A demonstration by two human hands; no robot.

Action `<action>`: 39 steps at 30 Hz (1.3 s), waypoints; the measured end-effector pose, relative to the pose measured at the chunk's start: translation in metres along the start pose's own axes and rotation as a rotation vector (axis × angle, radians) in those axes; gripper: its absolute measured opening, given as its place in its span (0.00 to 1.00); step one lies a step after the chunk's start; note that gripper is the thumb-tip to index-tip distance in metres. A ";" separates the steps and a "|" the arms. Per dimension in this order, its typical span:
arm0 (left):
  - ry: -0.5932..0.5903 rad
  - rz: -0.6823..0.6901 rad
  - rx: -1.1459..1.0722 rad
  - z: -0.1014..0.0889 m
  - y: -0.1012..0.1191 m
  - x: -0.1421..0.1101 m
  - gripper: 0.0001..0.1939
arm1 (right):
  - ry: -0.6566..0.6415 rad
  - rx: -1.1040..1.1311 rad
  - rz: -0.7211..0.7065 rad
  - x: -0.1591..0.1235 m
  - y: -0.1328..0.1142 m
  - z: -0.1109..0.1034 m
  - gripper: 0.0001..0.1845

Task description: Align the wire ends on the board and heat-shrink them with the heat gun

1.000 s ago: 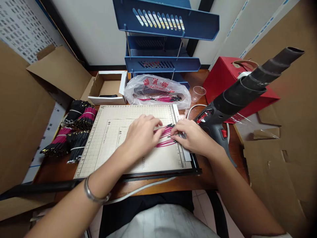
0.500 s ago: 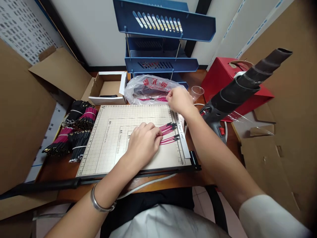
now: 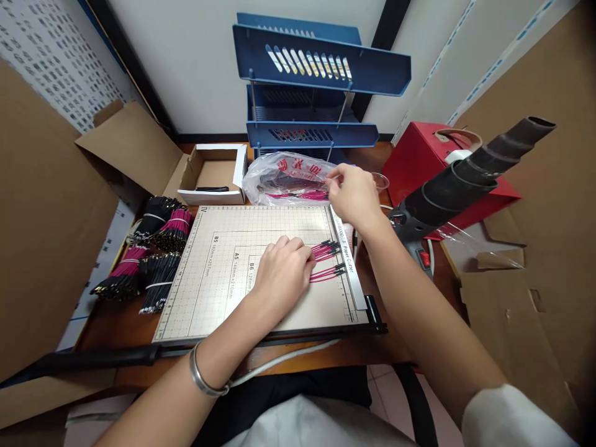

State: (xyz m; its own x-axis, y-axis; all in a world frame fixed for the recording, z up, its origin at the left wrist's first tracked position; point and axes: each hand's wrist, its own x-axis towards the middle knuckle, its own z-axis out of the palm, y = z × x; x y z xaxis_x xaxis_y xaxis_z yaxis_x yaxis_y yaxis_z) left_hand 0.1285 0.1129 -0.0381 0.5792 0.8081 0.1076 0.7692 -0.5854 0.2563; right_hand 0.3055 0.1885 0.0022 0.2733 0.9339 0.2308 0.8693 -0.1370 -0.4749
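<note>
My left hand rests on the cream paper cutter, its fingers closed on several pink wires. Their black ends point right, towards the white strip of the cutter. Past the cutter's far right corner is my right hand, with thumb and fingertips drawn together at the edge of a clear plastic bag. More pink wires lie in the bag's opening. What the right fingertips hold, if anything, is too small to make out.
Tied bundles of black and pink wires lie left of the cutter. Behind stand an open white box and blue tray shelves. On the right are a black heat gun, a red box and cardboard. The cutter's black handle reaches left.
The whole view has shifted slightly, moving things right and down. My right hand has lifted a little from the wires in the bag. My left hand stays on the wires.
</note>
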 end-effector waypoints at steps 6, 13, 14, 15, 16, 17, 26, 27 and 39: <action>-0.010 0.066 0.064 -0.001 0.002 0.000 0.10 | 0.112 0.269 -0.036 -0.093 0.012 -0.038 0.11; -0.088 0.080 0.085 -0.004 0.005 0.003 0.10 | 0.069 0.305 0.196 -0.166 0.052 -0.036 0.14; -0.096 0.074 0.080 -0.005 0.006 0.002 0.10 | 0.065 0.312 0.214 -0.172 0.057 -0.034 0.14; -0.102 0.072 0.077 -0.007 0.006 0.000 0.09 | 0.063 0.319 0.231 -0.177 0.061 -0.033 0.15; -0.108 0.073 0.072 -0.009 0.005 0.000 0.09 | 0.063 0.324 0.250 -0.181 0.065 -0.032 0.16; -0.111 0.071 0.063 -0.012 0.002 0.000 0.09 | 0.066 0.327 0.266 -0.185 0.068 -0.031 0.16; -0.073 -0.160 0.046 -0.016 -0.056 0.135 0.11 | -0.012 0.446 0.241 -0.209 0.064 -0.033 0.13; -0.094 -0.172 0.048 -0.010 -0.057 0.155 0.11 | -0.016 0.462 0.238 -0.211 0.060 -0.033 0.12; -0.227 0.015 0.005 0.014 -0.069 0.203 0.15 | -0.021 0.394 0.219 -0.221 0.076 -0.029 0.12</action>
State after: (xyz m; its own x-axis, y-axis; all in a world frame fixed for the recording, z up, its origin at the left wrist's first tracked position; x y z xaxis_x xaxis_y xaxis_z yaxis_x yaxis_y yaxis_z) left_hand 0.1965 0.3167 -0.0476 0.6358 0.7643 -0.1077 0.7612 -0.5978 0.2515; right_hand 0.3229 -0.0373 -0.0603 0.4214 0.9039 0.0740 0.5679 -0.1994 -0.7986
